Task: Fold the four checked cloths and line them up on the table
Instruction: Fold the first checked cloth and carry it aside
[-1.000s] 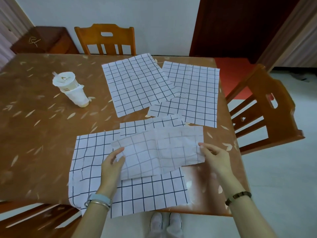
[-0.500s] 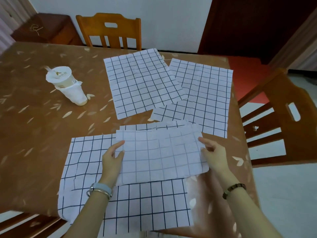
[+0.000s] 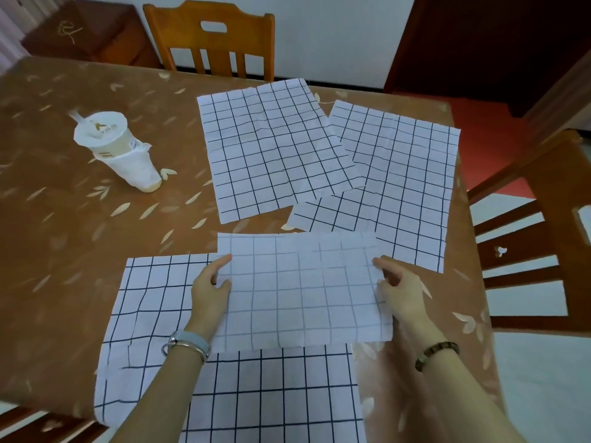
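A folded checked cloth, pale side up, lies on top of a large flat checked cloth at the near edge of the brown table. My left hand pinches the folded cloth's left edge. Its right edge is pinched by my right hand. Two more checked cloths lie spread flat farther back: one in the middle overlapping one at the right.
A white lidded drink cup with a straw stands at the left of the table. Wooden chairs stand at the far side and at the right. The table's right edge is close to my right hand.
The cloth in my hands was lifted and sagging; it has been folded over, laid flat and squared up on the large cloth. The camera has tilted closer.
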`<state>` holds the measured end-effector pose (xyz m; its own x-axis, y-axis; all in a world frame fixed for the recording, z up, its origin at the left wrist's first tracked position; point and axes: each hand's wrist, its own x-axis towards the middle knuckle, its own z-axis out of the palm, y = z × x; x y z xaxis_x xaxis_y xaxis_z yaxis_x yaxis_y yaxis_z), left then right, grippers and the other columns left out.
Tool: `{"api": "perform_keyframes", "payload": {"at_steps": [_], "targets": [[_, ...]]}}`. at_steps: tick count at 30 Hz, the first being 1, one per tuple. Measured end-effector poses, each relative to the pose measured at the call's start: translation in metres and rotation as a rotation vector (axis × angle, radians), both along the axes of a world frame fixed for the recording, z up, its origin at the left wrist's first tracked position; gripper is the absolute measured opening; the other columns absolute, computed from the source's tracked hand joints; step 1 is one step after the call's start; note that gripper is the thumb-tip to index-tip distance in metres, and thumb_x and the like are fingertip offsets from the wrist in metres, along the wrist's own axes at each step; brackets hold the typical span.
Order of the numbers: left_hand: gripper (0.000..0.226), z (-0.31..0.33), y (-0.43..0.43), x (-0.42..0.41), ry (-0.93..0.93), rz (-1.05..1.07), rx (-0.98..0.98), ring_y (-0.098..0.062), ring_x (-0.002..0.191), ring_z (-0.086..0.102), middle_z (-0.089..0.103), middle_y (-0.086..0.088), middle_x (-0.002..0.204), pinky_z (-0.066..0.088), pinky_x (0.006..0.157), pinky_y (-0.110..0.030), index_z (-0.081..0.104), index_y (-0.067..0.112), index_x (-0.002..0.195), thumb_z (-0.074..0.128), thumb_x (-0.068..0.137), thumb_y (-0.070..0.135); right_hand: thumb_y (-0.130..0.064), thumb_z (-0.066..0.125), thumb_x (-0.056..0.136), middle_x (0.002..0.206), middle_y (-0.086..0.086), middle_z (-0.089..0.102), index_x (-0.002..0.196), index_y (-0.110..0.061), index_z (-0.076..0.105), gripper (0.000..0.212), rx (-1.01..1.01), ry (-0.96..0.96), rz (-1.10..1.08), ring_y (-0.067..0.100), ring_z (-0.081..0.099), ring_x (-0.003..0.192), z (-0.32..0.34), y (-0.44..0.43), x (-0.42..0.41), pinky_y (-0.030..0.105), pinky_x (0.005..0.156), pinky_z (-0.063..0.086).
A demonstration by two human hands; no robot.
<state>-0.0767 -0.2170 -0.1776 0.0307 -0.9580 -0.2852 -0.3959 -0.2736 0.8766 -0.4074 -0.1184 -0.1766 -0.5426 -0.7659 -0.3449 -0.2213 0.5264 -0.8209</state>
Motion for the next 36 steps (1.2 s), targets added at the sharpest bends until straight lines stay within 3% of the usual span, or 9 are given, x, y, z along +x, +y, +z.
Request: {"api": "perform_keyframes", "payload": {"at_steps": [4, 9, 15, 21, 24, 27, 29, 31, 36], "targets": [[0.050, -0.002, -0.003, -0.001, -0.023, -0.017, -0.014, -0.017, 0.127, 0.049, 0.057, 0.001, 0.133, 0.035, 0.107, -0.023, 0.061, 0.015, 0.130, 0.053, 0.090, -0.013, 0.015, 0.051, 0.086, 0.135, 0.002, 0.059, 0.123, -0.011, 0.066, 0.048, 0.004, 0.011, -0.009, 0.012, 0.054, 0.115, -0.002, -0.005, 0.002, 0.032, 0.108, 0.042], [0.050, -0.005, -0.006, -0.002, -0.066, 0.000, -0.004, -0.039, 0.120, 0.048, 0.054, -0.025, 0.129, 0.041, 0.108, -0.042, 0.060, 0.014, 0.132, 0.055, 0.090, -0.012, 0.017, 0.051, 0.086, 0.138, 0.004, 0.056, 0.125, -0.008, 0.065, 0.048, -0.006, 0.016, -0.006, 0.010, 0.051, 0.112, 0.000, -0.007, 0.003, 0.032, 0.109, 0.041], [0.050, -0.008, -0.006, -0.003, -0.118, 0.000, -0.061, -0.019, 0.117, 0.052, 0.058, -0.001, 0.130, 0.043, 0.108, -0.036, 0.057, 0.016, 0.134, 0.060, 0.089, -0.007, 0.016, 0.051, 0.086, 0.137, 0.004, 0.055, 0.125, -0.009, 0.063, 0.048, -0.025, -0.009, -0.014, 0.017, 0.053, 0.121, 0.003, -0.008, 0.006, 0.032, 0.108, 0.041], [0.047, -0.017, -0.007, 0.000, -0.328, -0.066, -0.182, -0.026, 0.131, 0.041, 0.047, -0.007, 0.143, 0.039, 0.103, -0.033, 0.061, 0.012, 0.130, 0.071, 0.085, 0.003, -0.002, 0.067, 0.087, 0.128, 0.002, 0.060, 0.128, -0.014, 0.061, 0.044, -0.037, 0.009, -0.020, 0.016, 0.057, 0.113, 0.005, -0.011, 0.009, 0.028, 0.095, 0.047], [0.043, -0.017, -0.004, -0.003, -0.469, -0.052, -0.283, -0.029, 0.129, 0.037, 0.043, -0.008, 0.147, 0.034, 0.105, -0.040, 0.064, 0.014, 0.125, 0.072, 0.084, 0.007, -0.011, 0.068, 0.086, 0.129, 0.004, 0.058, 0.128, -0.016, 0.060, 0.043, -0.090, 0.204, 0.015, 0.020, 0.055, 0.116, 0.003, -0.012, 0.014, 0.037, 0.101, 0.046], [0.040, -0.018, 0.004, -0.021, -0.456, -0.169, -0.395, -0.023, 0.139, 0.035, 0.043, -0.004, 0.150, 0.031, 0.114, -0.048, 0.061, 0.015, 0.129, 0.063, 0.090, 0.008, -0.013, 0.060, 0.092, 0.145, 0.005, 0.048, 0.132, -0.015, 0.059, 0.040, -0.144, 0.468, 0.174, 0.023, 0.040, 0.134, 0.002, -0.020, 0.029, 0.028, 0.111, 0.028], [0.042, -0.020, 0.014, -0.044, -0.446, -0.334, -0.434, -0.017, 0.148, 0.023, 0.036, 0.001, 0.156, 0.023, 0.120, -0.044, 0.052, 0.017, 0.139, 0.053, 0.097, 0.014, -0.015, 0.052, 0.094, 0.149, 0.007, 0.045, 0.134, -0.012, 0.058, 0.040, -0.201, 0.548, 0.304, 0.024, 0.038, 0.138, 0.000, -0.029, 0.048, 0.028, 0.113, 0.025], [0.045, -0.024, 0.022, -0.067, -0.472, -0.492, -0.481, -0.012, 0.151, 0.013, 0.027, 0.004, 0.160, 0.014, 0.123, -0.038, 0.042, 0.018, 0.147, 0.043, 0.101, 0.018, -0.025, 0.041, 0.095, 0.150, 0.010, 0.043, 0.137, -0.010, 0.055, 0.046, -0.205, 0.626, 0.452, 0.028, 0.037, 0.140, -0.007, -0.038, 0.069, 0.038, 0.116, 0.028], [0.054, -0.047, 0.025, -0.098, -0.690, -0.620, -0.493, -0.019, 0.149, 0.022, 0.029, -0.004, 0.159, 0.024, 0.120, -0.047, 0.031, 0.012, 0.152, 0.029, 0.101, 0.030, -0.034, 0.024, 0.101, 0.161, 0.000, 0.020, 0.152, -0.016, 0.030, 0.055, -0.064, 0.721, 0.642, 0.018, 0.013, 0.150, -0.035, -0.051, 0.097, 0.041, 0.123, 0.013]]}}
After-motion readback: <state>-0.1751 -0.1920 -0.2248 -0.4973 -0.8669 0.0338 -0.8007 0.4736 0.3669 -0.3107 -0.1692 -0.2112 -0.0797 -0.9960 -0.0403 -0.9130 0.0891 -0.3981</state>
